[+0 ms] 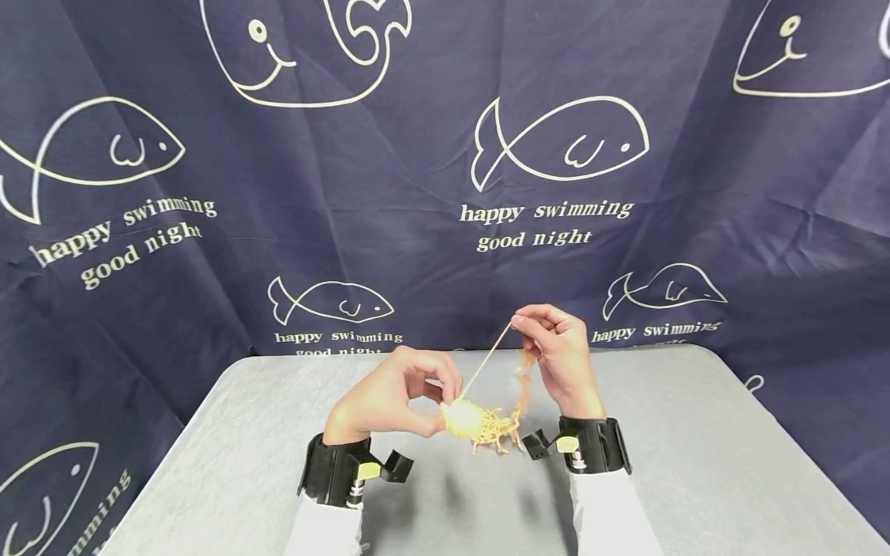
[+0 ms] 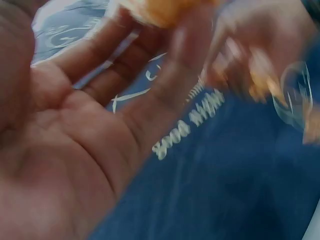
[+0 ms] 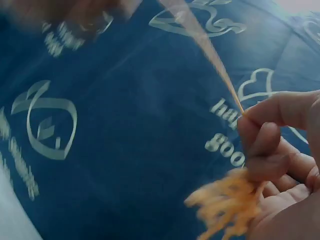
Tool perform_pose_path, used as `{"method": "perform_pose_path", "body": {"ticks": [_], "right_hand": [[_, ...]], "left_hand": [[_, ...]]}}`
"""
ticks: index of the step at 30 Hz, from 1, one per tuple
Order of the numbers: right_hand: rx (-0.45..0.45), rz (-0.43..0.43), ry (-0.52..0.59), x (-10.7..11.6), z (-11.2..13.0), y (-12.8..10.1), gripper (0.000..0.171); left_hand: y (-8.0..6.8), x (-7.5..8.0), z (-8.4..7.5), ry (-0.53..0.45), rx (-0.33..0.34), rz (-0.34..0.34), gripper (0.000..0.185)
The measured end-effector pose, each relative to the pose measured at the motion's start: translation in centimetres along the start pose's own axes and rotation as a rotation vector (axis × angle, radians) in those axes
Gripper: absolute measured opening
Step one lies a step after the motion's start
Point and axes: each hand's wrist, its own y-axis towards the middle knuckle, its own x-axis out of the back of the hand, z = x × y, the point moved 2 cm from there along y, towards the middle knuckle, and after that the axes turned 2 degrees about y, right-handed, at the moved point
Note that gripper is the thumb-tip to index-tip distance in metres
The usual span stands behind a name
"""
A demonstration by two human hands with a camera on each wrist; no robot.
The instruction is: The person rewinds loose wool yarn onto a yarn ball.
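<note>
My left hand (image 1: 399,394) pinches a pale yellow-orange bundle of yarn (image 1: 464,419) between thumb and fingers, above the table. Loose, crinkled strands spill from the bundle's right side. A single yarn strand (image 1: 487,361) runs taut from the bundle up to my right hand (image 1: 559,355), which pinches its end between thumb and forefinger. Below those fingertips, a clump of orange yarn (image 3: 227,202) hangs against the right palm. In the left wrist view the bundle (image 2: 162,11) shows only at the top edge, by the fingertips.
A grey table (image 1: 695,455) lies below both hands. Behind it hangs a dark blue cloth (image 1: 431,201) with white fish drawings and lettering. Black wrist straps (image 1: 596,445) with small cameras sit on both wrists, over white sleeves (image 1: 612,513).
</note>
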Motion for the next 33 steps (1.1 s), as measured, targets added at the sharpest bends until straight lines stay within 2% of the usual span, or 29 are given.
{"method": "perform_pose_path", "body": {"ticks": [2, 4, 6, 7, 9, 11, 12, 14, 15, 17, 19, 21, 23, 26, 28, 29, 31, 33], "right_hand": [[-0.015, 0.035, -0.135, 0.0, -0.5, 0.1, 0.012], [-0.024, 0.122, -0.314, -0.1, -0.8, 0.0, 0.007], [-0.021, 0.266, -0.484, -0.6, -1.0, -0.3, 0.007], [-0.005, 0.347, -0.561, -0.9, -1.0, -0.5, 0.008], [0.022, 0.504, -0.655, -1.5, -0.9, -0.9, 0.011], [0.037, 0.627, -0.672, -2.2, -0.7, -1.4, 0.013], [0.038, 0.669, -0.665, -2.4, -0.5, -1.6, 0.014], [0.041, 0.719, -0.627, -2.8, -0.1, -2.0, 0.014], [0.054, 0.722, -0.607, -2.9, 0.1, -2.1, 0.014], [0.094, 0.699, -0.554, -2.8, 0.6, -2.1, 0.014], [0.14, 0.628, -0.487, -2.6, 1.2, -2.1, 0.013], [0.175, 0.525, -0.41, -2.1, 1.7, -1.9, 0.011], [0.187, 0.417, -0.309, -1.6, 2.0, -1.7, 0.011], [0.163, 0.265, -0.129, -1.0, 2.0, -1.3, 0.015], [0.139, 0.184, -0.027, -0.8, 1.8, -1.0, 0.02], [0.124, 0.149, 0.008, -0.7, 1.6, -0.8, 0.022], [0.096, 0.089, 0.018, -0.5, 1.1, -0.5, 0.025], [0.066, 0.06, -0.039, -0.4, 0.7, -0.3, 0.023]], "left_hand": [[0.2, 0.2, -0.4, -0.127, -0.138, -0.052, 0.021], [0.3, 0.4, -0.7, -0.209, -0.231, -0.187, 0.021], [0.5, 0.7, -0.7, -0.275, -0.269, -0.386, 0.022], [0.5, 0.9, -0.6, -0.3, -0.269, -0.5, 0.024], [0.4, 1.3, -0.4, -0.288, -0.24, -0.729, 0.031], [0.3, 1.6, 0.0, -0.176, -0.186, -0.912, 0.032], [0.2, 1.8, 0.2, -0.071, -0.146, -0.978, 0.031], [-0.1, 2.1, 0.6, 0.184, -0.059, -1.047, 0.027], [-0.2, 2.1, 0.7, 0.315, -0.018, -1.049, 0.025], [-0.3, 2.2, 0.9, 0.543, 0.061, -1.005, 0.023], [-0.4, 2.1, 1.2, 0.682, 0.137, -0.906, 0.023], [-0.3, 1.9, 1.3, 0.75, 0.218, -0.773, 0.024], [-0.3, 1.6, 1.4, 0.764, 0.293, -0.612, 0.025], [-0.3, 1.0, 1.4, 0.659, 0.338, -0.334, 0.026], [-0.3, 0.6, 1.3, 0.526, 0.32, -0.172, 0.027], [-0.2, 0.3, 1.1, 0.441, 0.294, -0.111, 0.027], [0.0, -0.1, 0.8, 0.259, 0.208, -0.039, 0.028], [0.2, -0.3, 0.3, 0.101, 0.089, -0.027, 0.027]]}}
